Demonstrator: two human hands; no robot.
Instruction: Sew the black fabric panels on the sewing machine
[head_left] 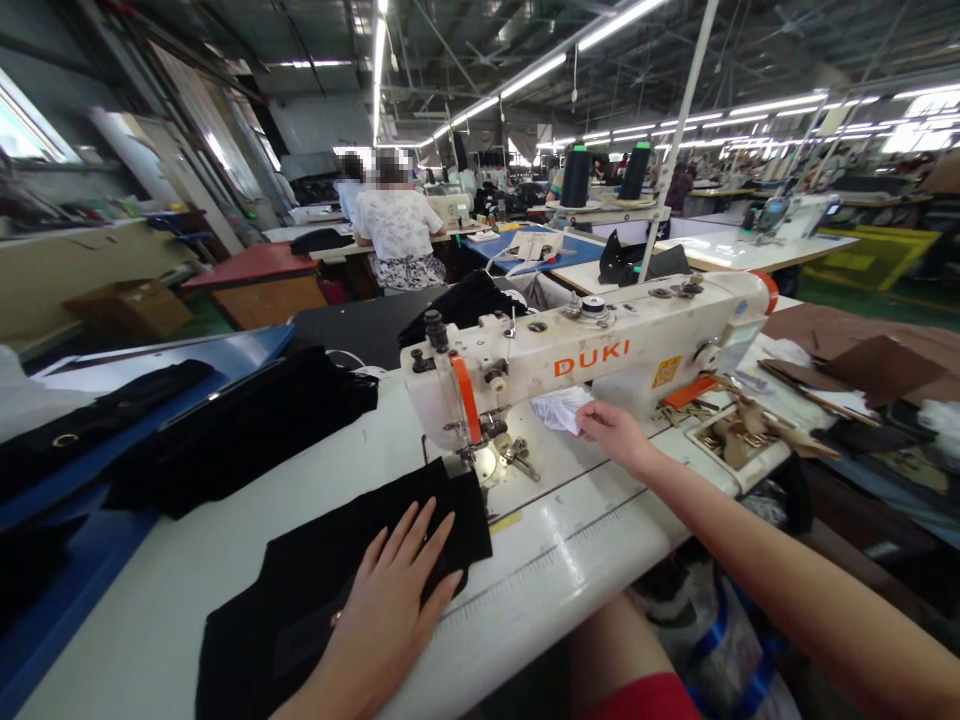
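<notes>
My left hand (401,590) lies flat with fingers spread on a black fabric panel (300,565). The panel rests on the white sewing table (259,480), its far right corner close to the needle area. A white sewing machine (525,355) with orange lettering stands across the table. Under its arm, my right hand (611,430) pinches the edge of a crumpled white cloth (561,408). The cloth sits on the machine bed, to the right of the presser foot and a metal guide (517,455).
Stacked black fabric pieces (255,430) lie at left, beside a blue surface (90,590). A tray of small metal parts (739,440) sits at the right end of the table. Brown material (885,365) lies farther right. Another person (397,225) sits ahead, back turned.
</notes>
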